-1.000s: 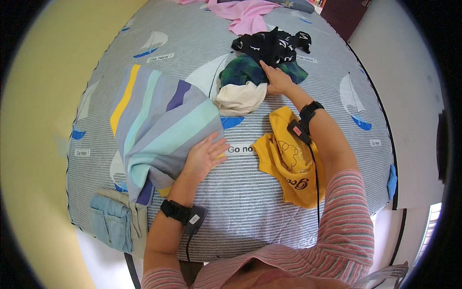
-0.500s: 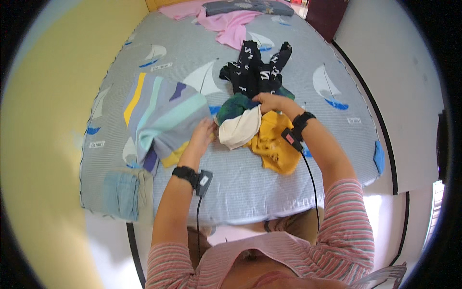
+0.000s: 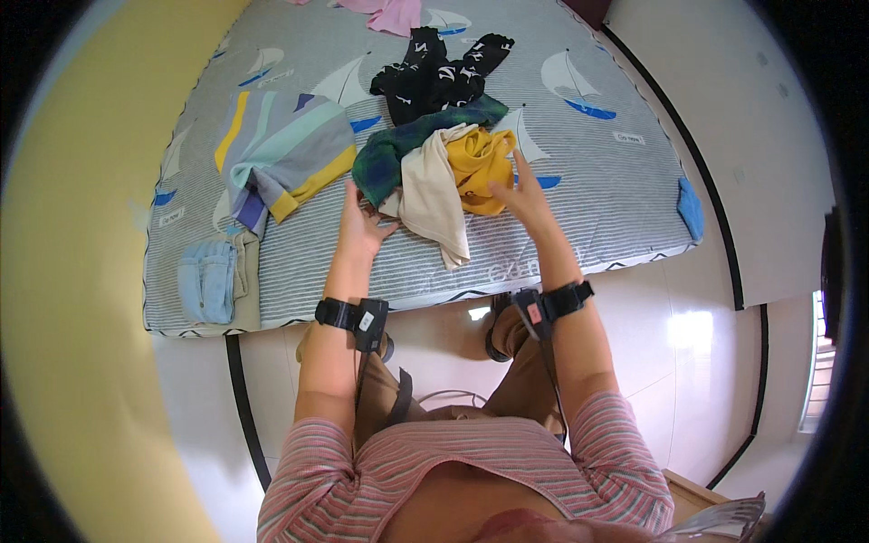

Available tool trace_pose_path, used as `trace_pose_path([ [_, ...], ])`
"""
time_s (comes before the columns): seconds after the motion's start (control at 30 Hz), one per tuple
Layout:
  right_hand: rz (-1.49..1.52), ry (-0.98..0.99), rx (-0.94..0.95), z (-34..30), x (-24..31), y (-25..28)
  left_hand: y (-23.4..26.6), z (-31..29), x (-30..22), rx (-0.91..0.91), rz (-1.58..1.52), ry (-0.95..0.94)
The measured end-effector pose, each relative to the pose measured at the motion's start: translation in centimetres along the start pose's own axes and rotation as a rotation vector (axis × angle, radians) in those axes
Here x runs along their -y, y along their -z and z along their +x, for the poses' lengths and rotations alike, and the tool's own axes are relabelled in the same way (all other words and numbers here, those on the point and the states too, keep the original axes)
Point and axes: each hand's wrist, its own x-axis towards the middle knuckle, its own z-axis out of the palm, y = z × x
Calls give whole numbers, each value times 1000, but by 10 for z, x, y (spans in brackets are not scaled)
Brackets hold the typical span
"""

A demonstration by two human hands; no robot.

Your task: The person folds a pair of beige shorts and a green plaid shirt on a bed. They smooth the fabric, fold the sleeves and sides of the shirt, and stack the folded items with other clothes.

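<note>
A cream cloth [image 3: 429, 185] lies crumpled at the middle of the bed, one end trailing toward me. Bunched against its right side is a yellow garment [image 3: 478, 169], and behind both stretches a dark green cloth [image 3: 385, 152]. My left hand [image 3: 364, 228] is open beside the cream and green cloths, thumb apart from the fingers. At the right edge of the yellow garment, my right hand [image 3: 525, 193] is open too, its thumb and fingers spread. Beyond the green cloth lies a black garment with white print [image 3: 439, 81].
To the left a striped grey, mint and yellow garment [image 3: 294, 149] is spread out. Folded light-blue jeans [image 3: 207, 282] and a beige folded piece [image 3: 245, 262] sit at the near left corner. A blue cloth [image 3: 690, 210] rests at the right edge of the bed [image 3: 588, 208].
My right hand has left the green cloth and moved to the yellow garment's right side. The cream cloth now stretches nearer to me, and more green shows. The view has tilted downward.
</note>
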Motion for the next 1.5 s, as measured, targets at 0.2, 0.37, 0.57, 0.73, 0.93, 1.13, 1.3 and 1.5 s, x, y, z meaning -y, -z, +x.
trace_pose_path([
  [0.2, 372, -277, -119, -12, -18, -20, -2, -5, 6, -188, 23, -255],
  [0.37, 428, -216, -64, 7, -2, -27, -16, -2, -3, 67, 311, -336],
  [0.57, 615, -433, -10, 14, -10, -24, -24, 6, 10, 156, 416, -30],
  [0.73, 1097, -305, -263, 24, -32, 17, 9, 32, 8, 148, 87, -56],
  [0.93, 1016, -9, -746, 21, -51, 102, 7, 27, -2, -29, -182, -297],
  [1.13, -570, 202, -989, 18, -50, 94, 6, 23, -1, 59, -164, -304],
  [1.3, -646, 278, -525, 9, -11, 25, 6, 25, 1, 38, -170, -195],
  [1.5, 7, 201, 215, 0, -9, -44, 6, 14, -7, 204, 158, 57],
])
